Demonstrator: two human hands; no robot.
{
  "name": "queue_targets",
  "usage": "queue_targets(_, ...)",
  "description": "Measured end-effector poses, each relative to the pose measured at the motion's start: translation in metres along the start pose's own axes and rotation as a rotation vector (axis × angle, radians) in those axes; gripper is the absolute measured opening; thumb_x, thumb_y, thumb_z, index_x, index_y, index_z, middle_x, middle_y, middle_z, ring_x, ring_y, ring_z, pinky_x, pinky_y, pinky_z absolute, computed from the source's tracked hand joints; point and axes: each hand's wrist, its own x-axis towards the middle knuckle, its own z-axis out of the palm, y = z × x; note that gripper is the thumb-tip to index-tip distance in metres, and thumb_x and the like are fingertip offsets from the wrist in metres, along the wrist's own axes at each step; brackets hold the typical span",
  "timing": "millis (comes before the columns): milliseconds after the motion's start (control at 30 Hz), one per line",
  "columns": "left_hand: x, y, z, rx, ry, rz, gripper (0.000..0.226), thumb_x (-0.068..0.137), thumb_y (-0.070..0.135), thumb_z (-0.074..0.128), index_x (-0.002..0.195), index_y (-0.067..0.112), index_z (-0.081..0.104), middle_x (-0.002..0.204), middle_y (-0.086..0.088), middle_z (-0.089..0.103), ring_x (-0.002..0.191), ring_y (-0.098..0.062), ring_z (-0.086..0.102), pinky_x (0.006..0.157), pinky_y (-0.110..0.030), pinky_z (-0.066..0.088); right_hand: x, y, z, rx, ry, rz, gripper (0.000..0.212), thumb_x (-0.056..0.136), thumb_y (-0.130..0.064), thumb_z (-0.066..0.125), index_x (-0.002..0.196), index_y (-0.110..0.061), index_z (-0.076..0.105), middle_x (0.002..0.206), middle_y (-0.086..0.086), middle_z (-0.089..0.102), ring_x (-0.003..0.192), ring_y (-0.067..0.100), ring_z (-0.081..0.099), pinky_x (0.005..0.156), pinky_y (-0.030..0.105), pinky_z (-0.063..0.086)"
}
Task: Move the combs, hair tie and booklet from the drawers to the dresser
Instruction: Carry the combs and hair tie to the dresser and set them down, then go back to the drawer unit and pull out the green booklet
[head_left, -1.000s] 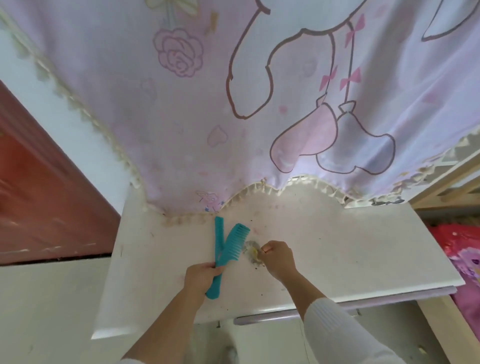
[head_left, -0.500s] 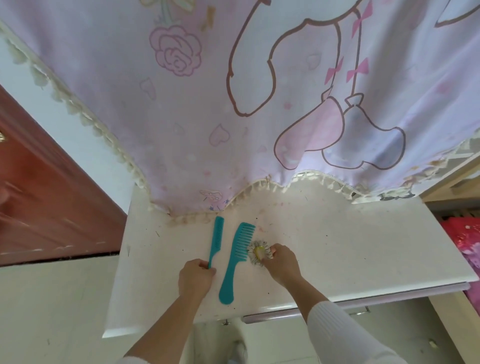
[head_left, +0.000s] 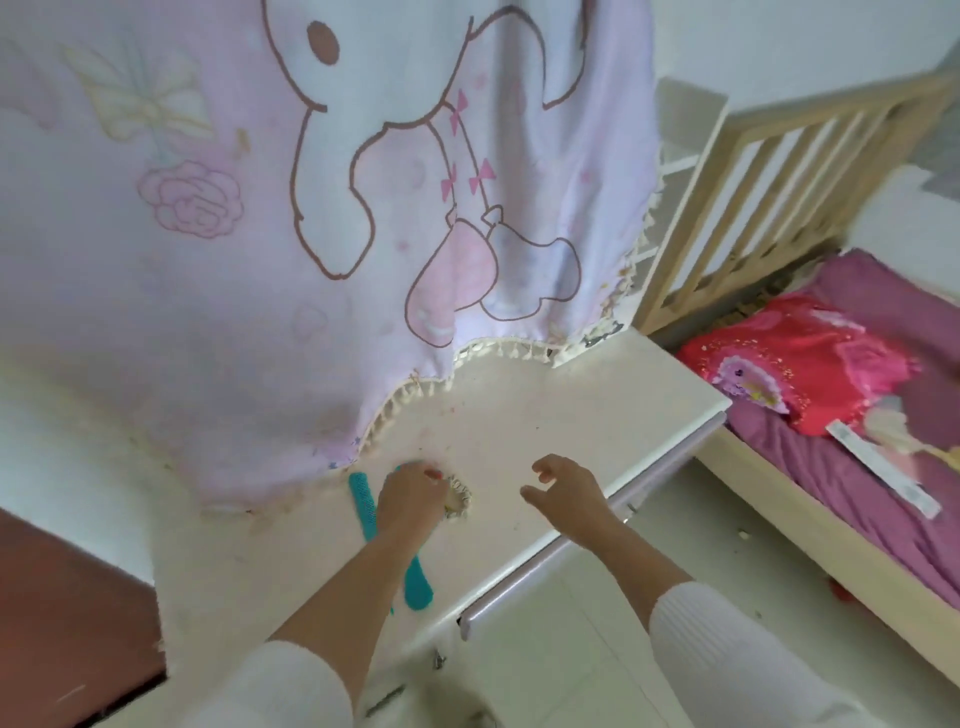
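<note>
- Two teal plastic combs lie side by side on the white dresser top (head_left: 545, 415): the narrow teal comb (head_left: 362, 500) at the left, and the wider teal comb with a rounded handle (head_left: 418, 587) just beside it, its toothed end hidden under a hand
- A small round hair tie with a cream frilled edge (head_left: 460, 499) rests on the dresser at 3 o'clock from the combs, touching the left hand (head_left: 410, 501)
- The left hand is curled, fingertips down on the wide comb and hair tie; whether it grips either cannot be told
- The right hand (head_left: 569, 488) hovers above the dresser at 3 o'clock from the hair tie, fingers loosely spread, holding nothing
- A pink cartoon-print cloth with a cream tassel fringe (head_left: 291, 234) hangs at 12 o'clock, its hem draped onto the dresser
- At 3 o'clock stands a pale wooden slatted bed (head_left: 779, 171) with a purple sheet (head_left: 872, 499) and a red pillow (head_left: 800, 358)
</note>
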Motion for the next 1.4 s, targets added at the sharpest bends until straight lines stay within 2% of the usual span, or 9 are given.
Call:
queue_targets(67,-0.014,0.023,0.012,0.050,-0.046,0.219,0.022,0.085,0.018,0.055,0.100,0.012,0.068,0.106,-0.008,0.070,0.102,-0.024,0.061,0.088,-0.030,0.044,-0.031,0.016,-0.018,0.014,0.098,0.065,0.043,0.082,-0.033,0.067,0.120,-0.015,0.058,0.115,0.002,0.063,0.093,0.013,0.055,0.078,0.023,0.040)
queue_targets(100,-0.023,0.033,0.020,0.073,-0.066,0.322,0.021,0.086,0.019,0.055,0.101,0.012,0.067,0.107,-0.010,0.069,0.104,-0.025,0.059,0.091,-0.032,0.042,-0.048,0.026,-0.027,0.027,0.145,0.099,0.044,0.082,-0.033,0.067,0.121,-0.015,0.058,0.116,0.003,0.063,0.095,0.015,0.057,0.078,0.024,0.042)
queue_targets(233,-0.077,0.076,0.052,0.149,-0.164,0.655,0.024,0.088,0.023,0.053,0.107,0.013,0.066,0.107,-0.008,0.063,0.099,-0.027,0.059,0.084,-0.035,0.048,-0.133,0.065,-0.062,0.026,0.340,0.238,0.044,0.084,-0.032,0.062,0.124,-0.015,0.055,0.121,0.005,0.062,0.098,0.021,0.059,0.078,0.028,0.044)
queue_targets(400,-0.187,0.137,0.098,0.193,-0.320,1.036,0.021,0.087,0.024,0.052,0.099,0.014,0.066,0.102,-0.008,0.062,0.094,-0.029,0.060,0.076,-0.035,0.048,-0.266,0.110,-0.109,-0.062,0.589,0.400,0.048,0.084,-0.033,0.060,0.128,-0.015,0.052,0.130,0.006,0.056,0.115,0.024,0.054,0.093,0.034,0.044)
queue_targets(633,-0.409,0.182,0.181,0.211,-0.533,1.502,0.029,0.088,0.025,0.050,0.110,0.012,0.064,0.120,-0.006,0.055,0.111,-0.026,0.051,0.088,-0.039,0.047,-0.489,0.185,-0.137,-0.171,0.886,0.774,0.048,0.085,-0.032,0.059,0.128,-0.013,0.050,0.128,0.011,0.053,0.121,0.032,0.046,0.096,0.041,0.041)
queue_targets(733,-0.527,0.177,0.213,0.258,-0.642,1.649,0.031,0.087,0.028,0.048,0.111,0.013,0.062,0.124,-0.008,0.052,0.114,-0.028,0.049,0.092,-0.042,0.045,-0.601,0.215,-0.129,-0.226,0.949,0.952,0.050,0.085,-0.035,0.058,0.129,-0.015,0.047,0.132,0.009,0.050,0.124,0.030,0.043,0.097,0.043,0.039)
queue_targets(833,-0.653,0.157,0.240,0.303,-0.728,1.789,0.033,0.088,0.030,0.046,0.113,0.014,0.060,0.125,-0.009,0.051,0.115,-0.028,0.046,0.091,-0.042,0.043,-0.718,0.243,-0.115,-0.284,1.008,1.113,0.050,0.085,-0.038,0.056,0.129,-0.017,0.046,0.130,0.007,0.051,0.118,0.029,0.046,0.093,0.045,0.038)
queue_targets(1133,-1.000,0.040,0.283,0.373,-1.047,2.010,0.041,0.088,0.032,0.043,0.124,0.016,0.054,0.129,-0.009,0.049,0.119,-0.027,0.043,0.094,-0.040,0.040,-1.058,0.309,-0.044,-0.241,1.005,1.620,0.048,0.084,-0.039,0.054,0.125,-0.015,0.047,0.129,0.010,0.049,0.116,0.030,0.043,0.092,0.047,0.037)
queue_targets(1400,-1.231,-0.017,0.332,0.384,-1.153,2.249,0.041,0.089,0.035,0.044,0.125,0.016,0.051,0.129,-0.007,0.047,0.118,-0.025,0.042,0.091,-0.039,0.042,-1.251,0.387,-0.019,-0.169,1.050,1.815,0.050,0.084,-0.039,0.055,0.126,-0.014,0.044,0.128,0.009,0.047,0.116,0.029,0.041,0.094,0.046,0.036)
